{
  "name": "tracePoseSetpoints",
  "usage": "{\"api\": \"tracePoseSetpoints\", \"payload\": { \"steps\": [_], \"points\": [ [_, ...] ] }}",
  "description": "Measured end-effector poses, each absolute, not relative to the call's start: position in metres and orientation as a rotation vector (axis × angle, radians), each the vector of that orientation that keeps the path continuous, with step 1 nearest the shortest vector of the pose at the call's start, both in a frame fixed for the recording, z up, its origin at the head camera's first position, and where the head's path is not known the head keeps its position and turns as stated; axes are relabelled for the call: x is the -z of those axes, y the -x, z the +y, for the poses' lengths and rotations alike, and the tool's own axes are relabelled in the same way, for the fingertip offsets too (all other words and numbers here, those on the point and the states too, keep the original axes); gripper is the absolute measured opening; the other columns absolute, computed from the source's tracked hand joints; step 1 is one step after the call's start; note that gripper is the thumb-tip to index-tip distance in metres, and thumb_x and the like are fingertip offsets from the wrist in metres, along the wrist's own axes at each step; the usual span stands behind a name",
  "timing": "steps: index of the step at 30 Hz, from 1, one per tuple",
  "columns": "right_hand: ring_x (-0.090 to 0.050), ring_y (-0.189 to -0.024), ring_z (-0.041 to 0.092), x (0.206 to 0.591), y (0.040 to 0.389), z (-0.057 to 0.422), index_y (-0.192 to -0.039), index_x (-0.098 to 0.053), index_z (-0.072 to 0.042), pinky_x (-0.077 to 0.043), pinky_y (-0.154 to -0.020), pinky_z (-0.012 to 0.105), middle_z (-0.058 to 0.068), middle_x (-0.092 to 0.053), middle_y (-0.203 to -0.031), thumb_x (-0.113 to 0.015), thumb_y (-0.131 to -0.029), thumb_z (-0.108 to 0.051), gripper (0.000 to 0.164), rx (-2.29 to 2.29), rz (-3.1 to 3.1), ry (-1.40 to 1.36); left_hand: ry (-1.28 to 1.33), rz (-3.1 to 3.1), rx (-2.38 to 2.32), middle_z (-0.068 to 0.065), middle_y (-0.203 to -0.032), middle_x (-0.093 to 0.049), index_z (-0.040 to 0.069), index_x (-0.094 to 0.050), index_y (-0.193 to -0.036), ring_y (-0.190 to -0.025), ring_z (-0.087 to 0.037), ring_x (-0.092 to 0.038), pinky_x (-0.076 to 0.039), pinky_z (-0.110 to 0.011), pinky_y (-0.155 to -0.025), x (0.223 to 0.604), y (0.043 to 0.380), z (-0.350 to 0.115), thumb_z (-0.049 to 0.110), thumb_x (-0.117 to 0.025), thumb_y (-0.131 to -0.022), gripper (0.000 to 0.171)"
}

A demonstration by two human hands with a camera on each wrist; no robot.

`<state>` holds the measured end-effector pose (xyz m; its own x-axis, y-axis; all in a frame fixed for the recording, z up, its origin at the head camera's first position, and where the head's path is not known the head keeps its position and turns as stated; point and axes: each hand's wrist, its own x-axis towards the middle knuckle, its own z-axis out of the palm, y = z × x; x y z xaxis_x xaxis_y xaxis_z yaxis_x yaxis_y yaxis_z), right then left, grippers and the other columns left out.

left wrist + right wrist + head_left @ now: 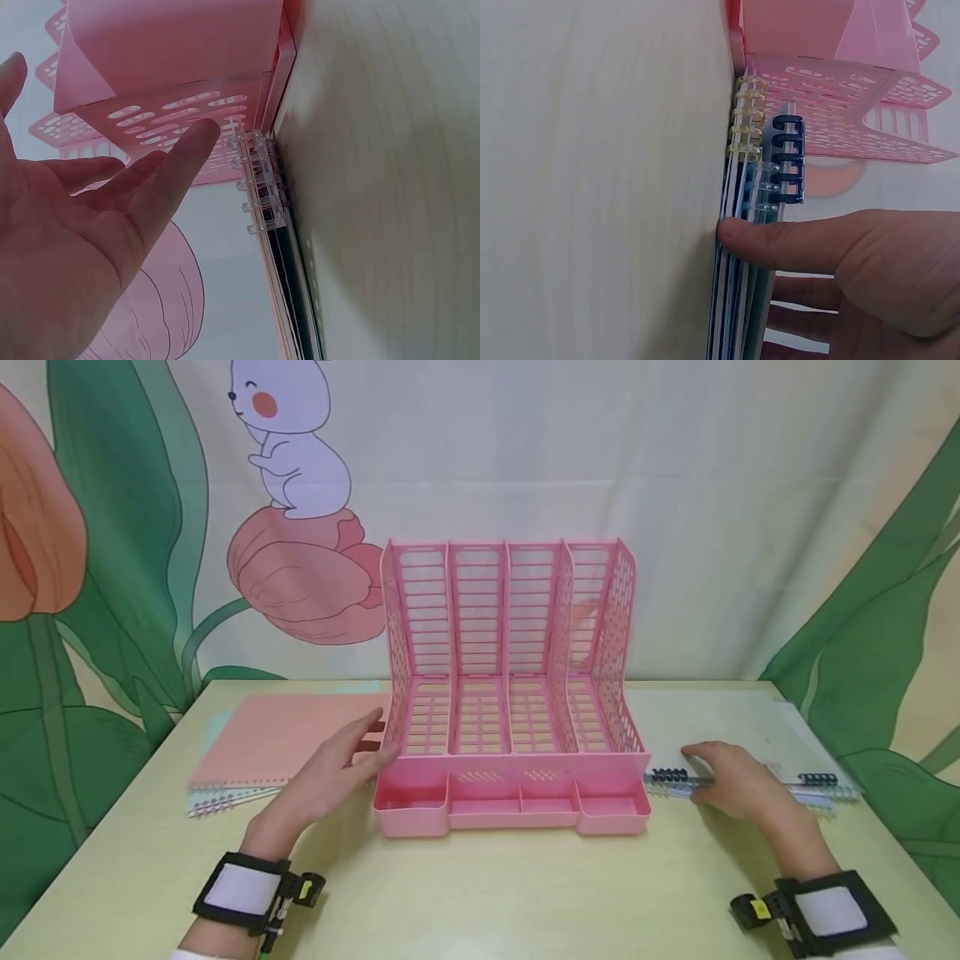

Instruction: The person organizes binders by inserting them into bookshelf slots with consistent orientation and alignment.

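- Two wrist straps [242, 891] lie nearest in the head view. The step looks like reaching for the right-hand notebooks [712, 718]; lifting one would call for a thumb-and-finger pinch. The pink rack [512, 763] stands mid-table [495, 893], four tall slots behind a shallow tray, the left-hand notebooks [288, 735] opposite.
- Left wrist: left hand [75, 240] loosely extended, beside the rack's slotted wall.
- Right wrist: right hand [892, 274] unclenched, thumb at the coil-bound stack's edge.

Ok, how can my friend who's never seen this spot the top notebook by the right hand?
Find the big pink rack, then the notebook pile at its right, where the right hand is. It's the pale notebook on top. Its dark blue rings stand out from the clear rings and yellowish rings below.
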<state>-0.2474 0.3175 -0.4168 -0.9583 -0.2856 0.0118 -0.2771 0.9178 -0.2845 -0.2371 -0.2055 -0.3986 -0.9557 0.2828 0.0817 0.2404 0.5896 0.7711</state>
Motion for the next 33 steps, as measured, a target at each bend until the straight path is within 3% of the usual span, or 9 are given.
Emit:
{"api": "tracePoseSetpoints", "payload": {
  "steps": [16, 23, 29, 33],
  "points": [
    [-0.05, -0.124, 0.057, 0.4145, 0.2487, 0.3205, -0.129, -0.06, 0.013, -0.042, -0.102, 0.067, 0.035, -0.058, -0.131, -0.086, -0.077, -0.006, 0.061, 0.449, 3.029, 0.348, -0.5, 2.684, -1.37, -0.017, -0.158, -0.038, 0.01, -0.021, -0.164, -0.13, -0.038, -0.053, -0.055, -0.048, -0.097, 0.4042, 0.2422, -0.206, 0.051, -0.07, -0.095, 0.094],
    [-0.047, -0.126, 0.058, 0.4157, 0.2494, 0.3214, -0.136, -0.05, 0.02, -0.04, -0.105, 0.066, 0.041, -0.051, -0.136, -0.087, -0.077, -0.006, 0.075, 0.461, 3.021, 0.303, -0.506, 2.661, -1.39, -0.018, -0.158, -0.037, 0.013, -0.021, -0.165, -0.129, -0.04, -0.053, -0.056, -0.047, -0.095, 0.4067, 0.2426, -0.2047, 0.051, -0.064, -0.099, 0.088],
    [-0.051, -0.121, 0.059, 0.414, 0.2477, 0.3233, -0.126, -0.057, 0.021, -0.041, -0.103, 0.066, 0.04, -0.057, -0.127, -0.087, -0.077, -0.008, 0.065, 0.447, 3.021, 0.352, -0.509, 2.661, -1.389, -0.019, -0.156, -0.039, 0.014, -0.022, -0.165, -0.126, -0.038, -0.055, -0.058, -0.043, -0.091, 0.4066, 0.2427, -0.2042, 0.054, -0.062, -0.1, 0.086],
    [-0.048, -0.123, 0.061, 0.4123, 0.2477, 0.325, -0.128, -0.058, 0.02, -0.039, -0.104, 0.067, 0.042, -0.053, -0.132, -0.086, -0.079, -0.011, 0.064, 0.417, 3.011, 0.373, -0.496, 2.665, -1.392, -0.019, -0.156, -0.039, 0.015, -0.022, -0.165, -0.125, -0.038, -0.055, -0.058, -0.044, -0.091, 0.4064, 0.2429, -0.2031, 0.054, -0.062, -0.099, 0.086]
  ]
}}
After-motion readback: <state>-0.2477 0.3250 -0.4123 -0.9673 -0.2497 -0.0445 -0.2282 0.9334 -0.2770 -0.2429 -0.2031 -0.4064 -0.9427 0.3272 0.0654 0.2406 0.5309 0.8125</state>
